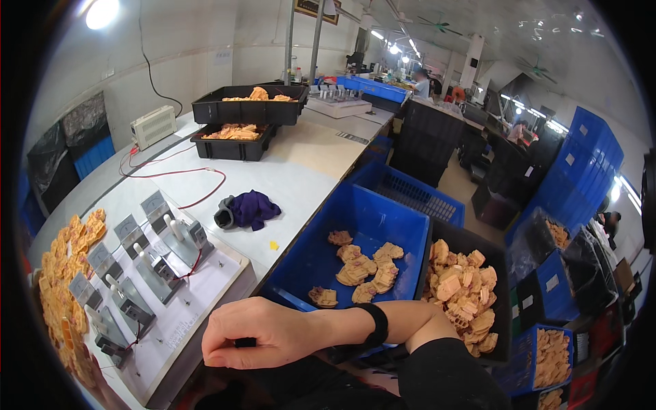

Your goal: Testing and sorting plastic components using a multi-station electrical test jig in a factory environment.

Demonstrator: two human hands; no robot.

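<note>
Overall, in the head view, orange-tan pieces [355,268] lie in a blue bin [376,222] beside the surface [287,181]; they look light, stiff, perhaps brittle, best pinched by their edges. The right hand [256,333] is curled; whether it holds anything is unclear. No left hand shows.

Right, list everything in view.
Lever fixtures: four, grey, on board
Cloth: one, mostly purple, on table
Scrap: one, yellow, near cloth
Leads: uncounted, red, across table
Instrument: one, beige, near wall
Trays: two, black, stacked, table's back
Blue bin: one, blue, beside table
Black bin: one, black, beside blue bin
Pieces: many, tan, table's left, trays, bins
Crates: several, blue, far right
Fans: at least two, green, ceiling
Wristband: one, black, right wrist
Right hand: one, bare, lower middle
</note>
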